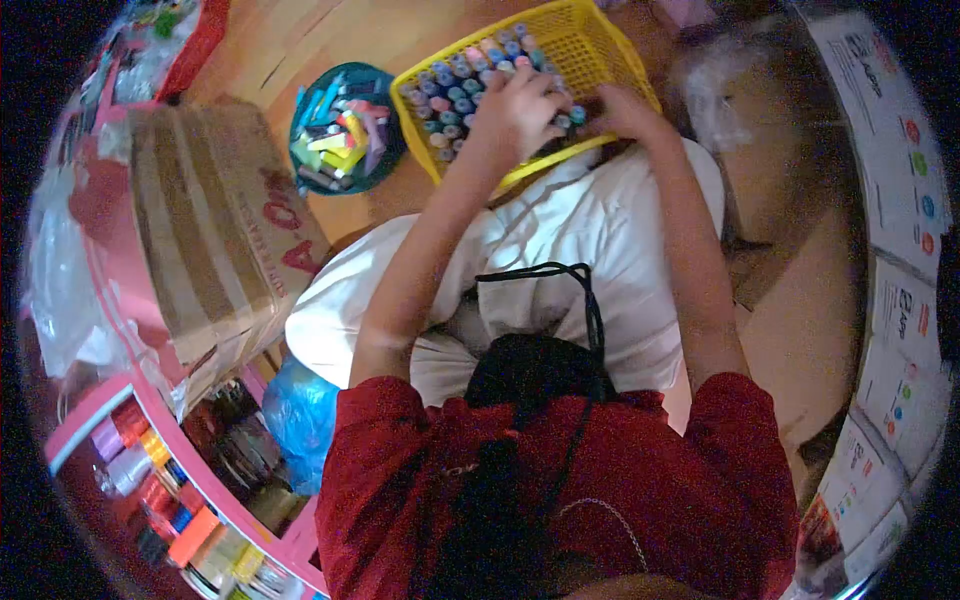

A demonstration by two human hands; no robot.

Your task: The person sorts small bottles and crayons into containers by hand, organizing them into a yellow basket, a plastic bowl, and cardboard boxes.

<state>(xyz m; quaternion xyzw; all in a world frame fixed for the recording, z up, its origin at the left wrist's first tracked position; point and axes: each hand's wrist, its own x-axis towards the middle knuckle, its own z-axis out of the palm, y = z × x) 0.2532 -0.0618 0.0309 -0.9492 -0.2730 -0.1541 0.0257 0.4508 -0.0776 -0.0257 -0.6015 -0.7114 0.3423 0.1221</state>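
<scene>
A yellow plastic basket [615, 45] stands at the front edge of my lap. Many markers [455, 90] are packed upright in its left part, their ends in blue, pink, teal and grey. My left hand [520, 105] lies over the right side of these markers, its bent fingers closed around some of them. Inside the basket's right part, my right hand [622, 112] reaches left toward the same group. Its fingertips are dim and partly hidden, so their grip does not show. A teal-ended marker [577, 115] sits between the two hands.
Left of the basket, a dark teal bowl [385, 85] holds loose coloured sticks. Further left, a taped cardboard box [215, 210] rests by a pink shelf [190, 440] filled with colourful supplies. A blue plastic bag [300, 420] is beside it. White printed boxes [895, 330] line the right.
</scene>
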